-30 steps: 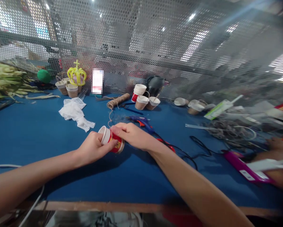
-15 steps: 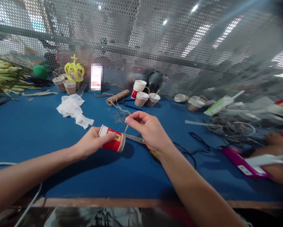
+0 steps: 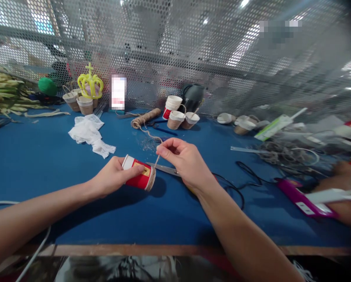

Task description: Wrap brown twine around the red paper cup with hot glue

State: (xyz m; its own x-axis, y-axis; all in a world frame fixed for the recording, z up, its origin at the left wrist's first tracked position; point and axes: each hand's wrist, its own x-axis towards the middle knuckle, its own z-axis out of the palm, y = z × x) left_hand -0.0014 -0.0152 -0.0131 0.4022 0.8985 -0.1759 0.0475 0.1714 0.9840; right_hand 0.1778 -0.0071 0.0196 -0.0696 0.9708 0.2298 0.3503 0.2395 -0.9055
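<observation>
My left hand (image 3: pixel 115 176) is wrapped round a red and white paper cup (image 3: pixel 138 181), tipped on its side with the base toward the right. Twine is wound round the cup's base end. Between thumb and finger, my right hand (image 3: pixel 184 160) pinches a strand of twine (image 3: pixel 157 159) that runs taut from the base. That strand leads back to a roll of brown twine (image 3: pixel 147 117) lying behind. Scissors (image 3: pixel 166 169) with metal blades lie on the table under my right hand, their handles mostly hidden by it.
Twine-wrapped small cups (image 3: pixel 175 119) stand at the back. A crumpled white cloth (image 3: pixel 89 131) lies left of centre, near a yellow crown-shaped piece (image 3: pixel 90 84). To the right are a black cable (image 3: pixel 248 172), a purple power strip (image 3: pixel 301 196) and another person's hand (image 3: pixel 344 199).
Both hands keep nearly the same pose and the same hold. The view has shifted slightly, and the twine strand stays stretched between cup and right fingers.
</observation>
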